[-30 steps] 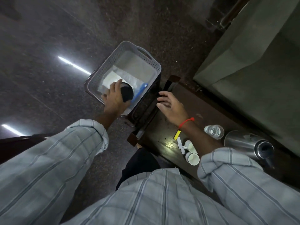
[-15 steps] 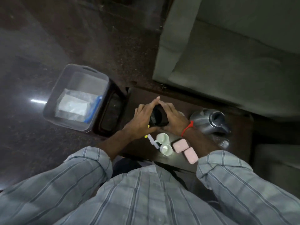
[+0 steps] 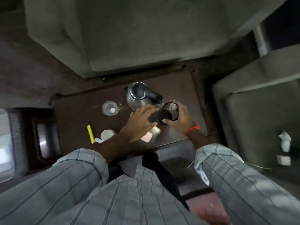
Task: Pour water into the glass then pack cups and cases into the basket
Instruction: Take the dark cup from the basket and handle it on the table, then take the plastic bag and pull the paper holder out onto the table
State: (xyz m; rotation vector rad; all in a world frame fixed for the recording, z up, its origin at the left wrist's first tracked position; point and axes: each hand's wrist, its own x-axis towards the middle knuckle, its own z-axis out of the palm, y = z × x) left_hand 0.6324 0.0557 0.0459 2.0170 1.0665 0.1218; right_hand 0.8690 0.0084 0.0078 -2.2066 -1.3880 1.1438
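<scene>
hands meet over a dark wooden table (image 3: 78,111), seen from your head looking down. your right hand (image 3: 181,118), at about two o'clock from the table's middle, has its fingers wrapped tight around a dark cup (image 3: 168,112), tilted on its side with its mouth facing away from you. your left hand (image 3: 140,122) sits just beside it at the centre, fingers spread apart and holding nothing, hovering over a pink case (image 3: 146,137).

a second ago your left hand held that cup at the basket; half a second ago both hands shared it; now the right hand alone has it, back over the table. so the cup has come out of the basket rather than gone in, and packing looks barely started.

a steel kettle (image 3: 138,96) stands at twelve o'clock, touching distance from the cup. a clear glass (image 3: 110,108) stands at ten o'clock. a white cup (image 3: 106,134) and a yellow stick (image 3: 90,134) lie at eight o'clock. the basket (image 3: 4,150) shows only as a pale edge at nine o'clock, well apart.
</scene>
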